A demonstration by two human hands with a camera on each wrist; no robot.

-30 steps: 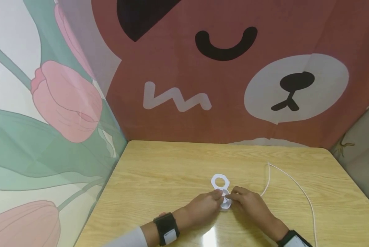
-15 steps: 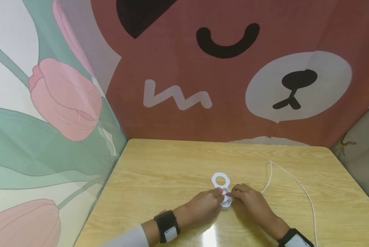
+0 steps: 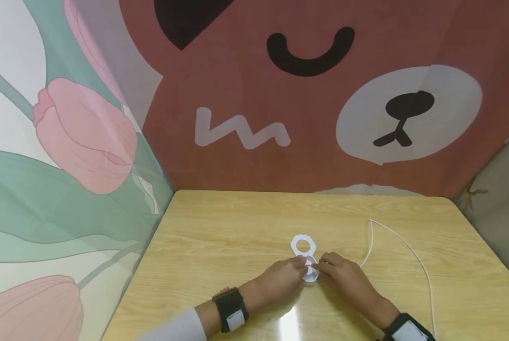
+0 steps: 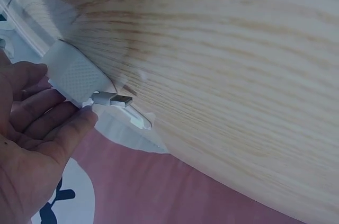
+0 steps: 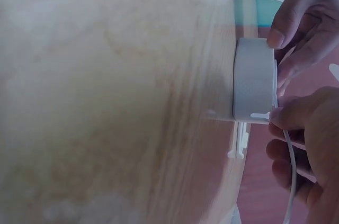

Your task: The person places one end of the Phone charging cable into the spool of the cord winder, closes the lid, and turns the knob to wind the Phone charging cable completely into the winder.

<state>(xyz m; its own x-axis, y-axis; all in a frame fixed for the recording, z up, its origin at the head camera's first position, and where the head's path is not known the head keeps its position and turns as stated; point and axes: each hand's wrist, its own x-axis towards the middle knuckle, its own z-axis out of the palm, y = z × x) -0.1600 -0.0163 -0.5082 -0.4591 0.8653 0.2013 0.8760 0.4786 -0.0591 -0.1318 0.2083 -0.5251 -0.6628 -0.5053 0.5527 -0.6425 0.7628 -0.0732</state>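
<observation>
A small white eight-sided cable case (image 3: 311, 279) rests on the table, its lid (image 3: 294, 245) with a round hole folded open toward the back. My left hand (image 3: 281, 282) grips the case's left rim. A silver-tipped USB plug (image 4: 117, 99) sticks out beside my left thumb in the left wrist view. My right hand (image 3: 351, 280) pinches a thin white cable (image 5: 293, 173) at the case's right edge, near a slot in the wall. My fingers partly cover the inside of the case, so how the cable lies in there is hidden.
The cable trails in a loop over the right of the wood-grain table (image 3: 220, 232) and leaves at the front edge. A bear-print backdrop (image 3: 237, 94) stands behind the table, a tulip-print one (image 3: 84, 137) at the left.
Both hands stay at the case with nearly the same hold. Case, cable and hands shift only slightly in the picture along with the head view.
</observation>
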